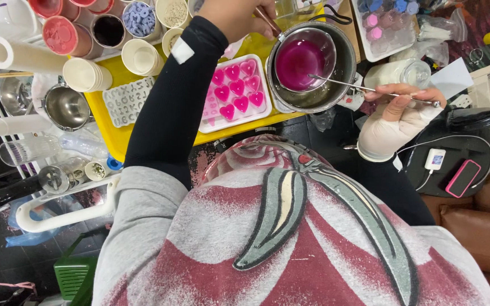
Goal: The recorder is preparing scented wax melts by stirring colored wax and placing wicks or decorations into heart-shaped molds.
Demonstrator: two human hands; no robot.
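Looking straight down over a grey-and-red sweatshirt. Left hand (pixel 235 17), in a black sleeve, closed around the handle of a small pan (pixel 304 58) holding magenta liquid; fingers partly cut off by the top edge, so the grip probably full but hard to confirm. Small pan seated inside a larger steel pot (pixel 344 76), the liquid sitting level.

Right hand (pixel 406 102), wrist wrapped in a white bandage, pinched on a thin metal rod (pixel 364 88), held nearly flat, its far tip reaching over the small pan's rim and touching or just above the liquid. Hands well apart, one at each side of the pot.

Just beside the pot, to the left in view, a white mould (pixel 235 93) filled with pink hearts, lying on a yellow tray (pixel 109 127). Next to it a clear mould of small letter shapes (pixel 127 101). Paper cups (pixel 142 56) and tubs of coloured bits beyond. A pink phone (pixel 463 178) lying well off to the right on a dark surface.
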